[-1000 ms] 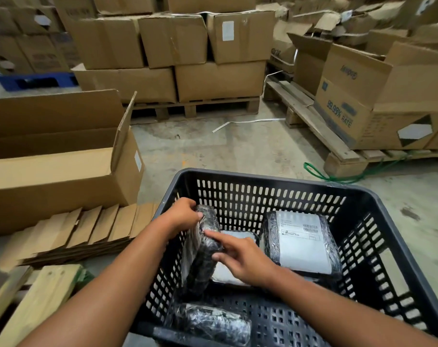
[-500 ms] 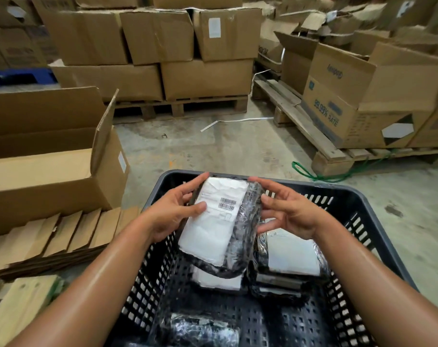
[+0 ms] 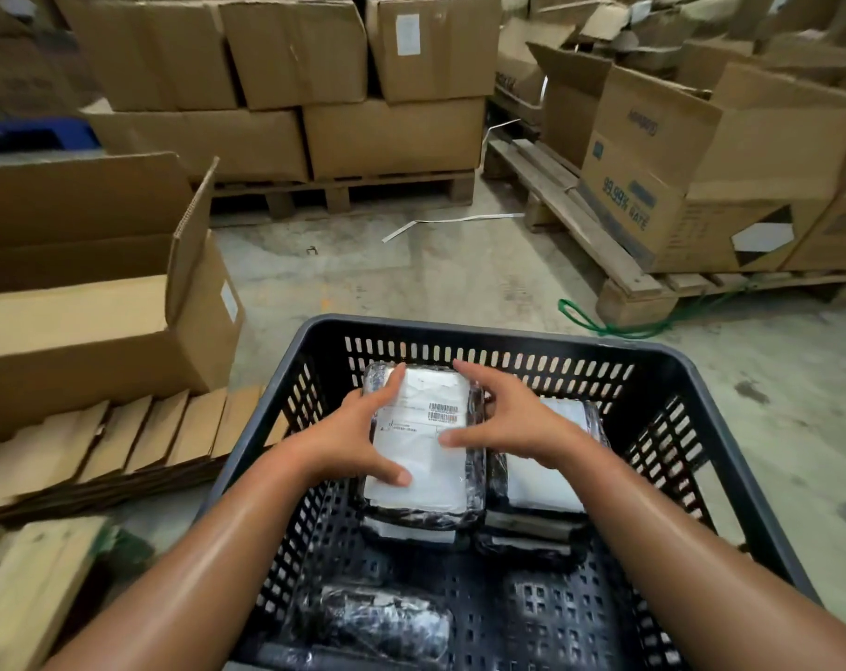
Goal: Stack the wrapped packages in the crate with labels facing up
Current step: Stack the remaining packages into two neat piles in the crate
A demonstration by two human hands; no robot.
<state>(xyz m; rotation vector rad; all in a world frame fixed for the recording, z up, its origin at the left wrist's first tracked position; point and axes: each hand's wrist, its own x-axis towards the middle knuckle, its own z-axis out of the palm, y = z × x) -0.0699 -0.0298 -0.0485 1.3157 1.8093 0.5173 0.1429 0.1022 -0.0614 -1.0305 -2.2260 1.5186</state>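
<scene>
A black slotted plastic crate [image 3: 484,339] stands on the floor in front of me. Inside it, a package in clear wrap with its white label up [image 3: 423,457] lies flat on top of another package at the far left. My left hand [image 3: 358,435] grips its left edge, thumb on the label. My right hand [image 3: 508,418] rests on its right edge, fingers spread over the top. A second stack of labelled packages [image 3: 547,491] sits right beside it. A further wrapped package [image 3: 377,622] lies dark side up at the crate's near left.
An open cardboard box [image 3: 97,322] and flattened cardboard [image 3: 121,452] lie to the left of the crate. Wooden pallets [image 3: 581,234] with stacked cartons stand behind and to the right. A green strap [image 3: 605,326] and a white strip [image 3: 440,222] lie on the concrete floor.
I lifted a package that stood on edge in the crate, turned its label up, and lowered it flat onto the left stack. Both hands stayed on it.
</scene>
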